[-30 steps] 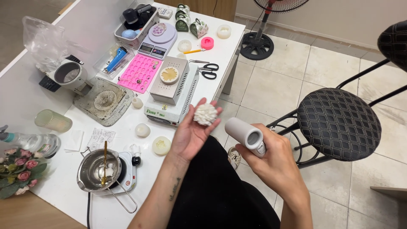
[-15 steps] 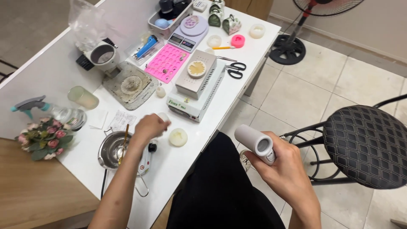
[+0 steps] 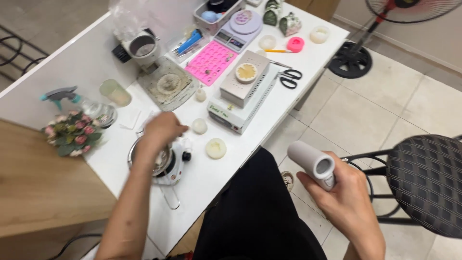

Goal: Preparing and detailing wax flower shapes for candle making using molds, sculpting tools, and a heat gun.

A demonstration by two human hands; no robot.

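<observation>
left hand over the pot, right hand gripping a grey tube

nearest the camera, the right hand [image 3: 349,202] is off the surface [image 3: 72,62], out over the tiled floor beside the lap, its fingers wrapped round a grey tube [image 3: 313,161] that tilts up and left with its open end facing the camera. the forearm runs back toward the lower right

further in, the left arm stretches forward from the lower left and the left hand [image 3: 161,132] hangs, knuckles up and blurred, over a small metal pot [image 3: 154,161] on a white hotplate [image 3: 175,166] at the near edge. the fingers curl down toward the pot; whether they hold anything there i cannot tell

just right of the pot lie a pale round piece [image 3: 216,148] and a smaller white ball [image 3: 199,126], apart from each other and untouched. beyond them stands a white box-shaped device [image 3: 243,94] with a round pale disc on top, a pink mould [image 3: 211,60] behind it, and scissors [image 3: 289,79] to the right. a spray bottle [image 3: 77,101] and a little bunch of flowers [image 3: 72,132] sit to the left of the pot

as a judgement: the work looks midway. some pale pieces are already cast and lying out, the pot work is in hand, and the tube has not yet been brought to the surface
</observation>
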